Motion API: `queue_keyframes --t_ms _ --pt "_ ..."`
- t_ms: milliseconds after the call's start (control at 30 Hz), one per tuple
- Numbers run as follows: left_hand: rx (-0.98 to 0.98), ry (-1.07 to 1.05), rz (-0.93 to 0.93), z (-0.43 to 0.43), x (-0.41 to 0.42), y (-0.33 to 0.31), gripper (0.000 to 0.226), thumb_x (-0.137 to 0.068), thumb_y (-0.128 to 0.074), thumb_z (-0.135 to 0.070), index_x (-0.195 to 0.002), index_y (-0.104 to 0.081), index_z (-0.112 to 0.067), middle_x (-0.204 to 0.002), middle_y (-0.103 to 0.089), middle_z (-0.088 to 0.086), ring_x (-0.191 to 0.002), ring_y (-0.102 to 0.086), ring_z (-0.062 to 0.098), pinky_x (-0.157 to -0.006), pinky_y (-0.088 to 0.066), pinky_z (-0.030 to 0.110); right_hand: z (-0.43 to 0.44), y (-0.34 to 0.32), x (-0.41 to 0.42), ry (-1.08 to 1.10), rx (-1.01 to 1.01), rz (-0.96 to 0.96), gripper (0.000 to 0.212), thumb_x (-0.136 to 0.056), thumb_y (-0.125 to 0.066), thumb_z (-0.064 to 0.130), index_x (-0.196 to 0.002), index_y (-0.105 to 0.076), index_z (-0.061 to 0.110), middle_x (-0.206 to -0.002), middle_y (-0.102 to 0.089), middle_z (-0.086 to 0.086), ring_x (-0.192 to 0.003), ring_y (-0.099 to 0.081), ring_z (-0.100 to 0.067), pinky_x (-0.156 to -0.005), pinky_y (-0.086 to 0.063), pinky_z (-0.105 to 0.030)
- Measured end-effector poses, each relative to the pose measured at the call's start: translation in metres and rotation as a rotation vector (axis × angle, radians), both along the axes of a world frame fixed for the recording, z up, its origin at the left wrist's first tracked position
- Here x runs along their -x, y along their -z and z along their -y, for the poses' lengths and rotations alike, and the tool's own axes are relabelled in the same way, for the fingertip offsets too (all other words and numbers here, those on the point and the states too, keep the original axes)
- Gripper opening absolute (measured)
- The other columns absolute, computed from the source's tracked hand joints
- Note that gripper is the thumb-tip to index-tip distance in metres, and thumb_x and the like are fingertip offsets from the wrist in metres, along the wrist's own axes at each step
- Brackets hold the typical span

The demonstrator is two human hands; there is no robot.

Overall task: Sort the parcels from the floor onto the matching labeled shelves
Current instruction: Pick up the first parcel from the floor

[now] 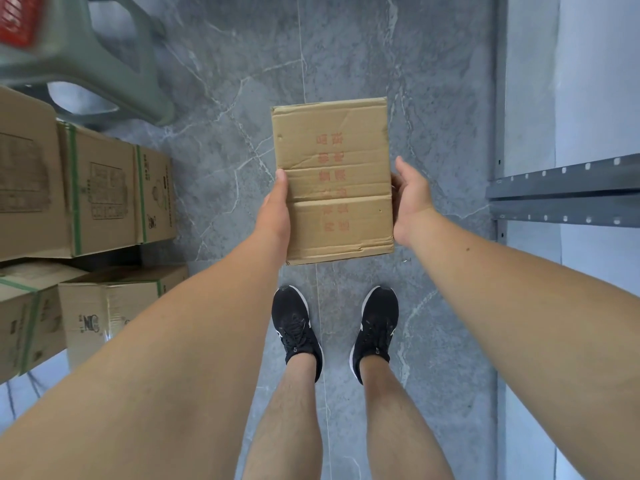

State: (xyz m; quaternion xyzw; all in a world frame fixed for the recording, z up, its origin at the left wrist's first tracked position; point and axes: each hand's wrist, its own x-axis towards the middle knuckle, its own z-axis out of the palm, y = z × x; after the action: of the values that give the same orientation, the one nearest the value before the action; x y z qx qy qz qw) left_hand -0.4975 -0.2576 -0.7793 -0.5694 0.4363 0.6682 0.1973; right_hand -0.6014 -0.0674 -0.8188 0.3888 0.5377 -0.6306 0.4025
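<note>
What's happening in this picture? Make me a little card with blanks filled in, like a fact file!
held thing: cardboard parcel, red printing on top, lifted off the floor
left-hand grip: holds the parcel's left edge, thumb on top
right-hand grip: holds the parcel's right edge
stacked boxes: on the person's left, green tape
shelf rail: grey metal, on the right
stool: green, far left
floor: grey marbled tiles
shoes: black, below the parcel
</note>
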Motion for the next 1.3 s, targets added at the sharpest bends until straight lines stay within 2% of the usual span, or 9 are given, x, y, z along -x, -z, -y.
queue_keyframes --t_ms 133,333,400,567,700,900,1033,1167,1300 --pt "0.008 0.038 -0.021 -0.002 0.010 -0.028 0.077 -0.089 -0.043 -0.087 -0.143 -0.063 -0.035 -0.135 -0.071 -0.005 -0.121 -0.069 0.023 -0.110 -0.051 0.054 -0.004 -0.017 0.002 0.022 0.004 -0.001 0.070 -0.079 -0.060 0.067 -0.128 -0.073 0.018 -0.148 -0.064 -0.018 -0.141 -0.055 -0.048 -0.117 -0.036 -0.070" --pt "0.011 0.024 -0.014 0.005 0.015 -0.050 0.108 -0.051 -0.049 -0.104 -0.139 -0.065 -0.043 -0.135 -0.072 -0.006 -0.121 -0.070 0.027 -0.110 -0.050 0.060 -0.004 -0.051 0.011 0.008 -0.077 -0.068 0.061 -0.075 -0.062 0.069 -0.111 -0.077 0.023 -0.140 -0.071 -0.014 -0.133 -0.065 -0.041 -0.119 -0.040 -0.062" --pt "0.011 0.025 -0.026 0.005 0.019 -0.070 0.097 -0.062 -0.046 -0.102 -0.135 -0.068 -0.042 -0.133 -0.073 -0.005 -0.120 -0.070 0.026 -0.110 -0.050 0.059 -0.005 -0.066 0.014 -0.001 -0.089 -0.085 0.055 -0.078 -0.060 0.069 -0.101 -0.078 0.022 -0.129 -0.078 -0.013 -0.128 -0.069 -0.039 -0.115 -0.046 -0.055" --pt "0.028 0.028 -0.027 0.002 0.033 -0.131 0.082 -0.082 -0.039 -0.095 -0.132 -0.071 -0.038 -0.130 -0.074 -0.003 -0.117 -0.071 0.026 -0.111 -0.051 0.056 -0.003 -0.114 0.026 -0.013 -0.092 -0.117 0.052 -0.087 -0.055 0.066 -0.103 -0.077 0.022 -0.106 -0.081 -0.008 -0.110 -0.073 -0.034 -0.087 -0.057 -0.042" --pt "0.039 0.044 -0.036 0.004 0.052 -0.174 0.084 -0.088 -0.036 -0.091 -0.136 -0.066 -0.029 -0.131 -0.070 -0.001 -0.115 -0.067 0.027 -0.110 -0.050 0.052 -0.007 -0.156 0.041 -0.026 -0.088 -0.141 0.046 -0.101 -0.051 0.061 -0.092 -0.074 0.022 -0.077 -0.076 0.002 -0.079 -0.069 -0.021 -0.062 -0.049 -0.032" --pt "0.159 0.095 -0.053 0.008 0.085 -0.257 0.085 -0.093 -0.034 -0.087 -0.148 -0.054 -0.024 -0.129 -0.059 0.002 -0.114 -0.058 0.029 -0.107 -0.046 0.048 -0.001 -0.240 0.064 -0.053 -0.058 -0.219 0.043 -0.100 -0.055 0.060 -0.089 -0.075 0.024 -0.079 -0.075 0.002 -0.078 -0.067 -0.020 -0.063 -0.050 -0.033" --pt "0.195 0.107 -0.134 0.010 0.113 -0.319 0.077 -0.089 -0.039 -0.089 -0.129 -0.060 -0.027 -0.131 -0.066 0.004 -0.115 -0.064 0.031 -0.112 -0.048 0.052 0.001 -0.308 0.091 -0.042 -0.038 -0.285 0.044 -0.102 -0.053 0.061 -0.086 -0.071 0.025 -0.080 -0.070 0.001 -0.071 -0.062 -0.018 -0.051 -0.049 -0.027" --pt "0.225 0.090 -0.220 0.014 0.135 -0.382 0.087 -0.084 -0.046 -0.091 -0.142 -0.058 -0.028 -0.143 -0.063 0.003 -0.125 -0.062 0.031 -0.117 -0.044 0.056 0.004 -0.385 0.114 -0.024 -0.030 -0.415 0.048 -0.091 -0.060 0.069 -0.099 -0.079 0.025 -0.098 -0.078 -0.003 -0.103 -0.072 -0.029 -0.080 -0.058 -0.041" --pt "0.272 0.162 -0.320 0.010 0.153 -0.456 0.080 -0.098 -0.032 -0.081 -0.157 -0.047 -0.028 -0.155 -0.055 0.002 -0.118 -0.058 0.025 -0.098 -0.045 0.041 0.001 -0.465 0.132 -0.017 -0.005 -0.488 0.045 -0.096 -0.059 0.066 -0.088 -0.075 0.025 -0.082 -0.076 0.001 -0.086 -0.069 -0.022 -0.073 -0.055 -0.038"
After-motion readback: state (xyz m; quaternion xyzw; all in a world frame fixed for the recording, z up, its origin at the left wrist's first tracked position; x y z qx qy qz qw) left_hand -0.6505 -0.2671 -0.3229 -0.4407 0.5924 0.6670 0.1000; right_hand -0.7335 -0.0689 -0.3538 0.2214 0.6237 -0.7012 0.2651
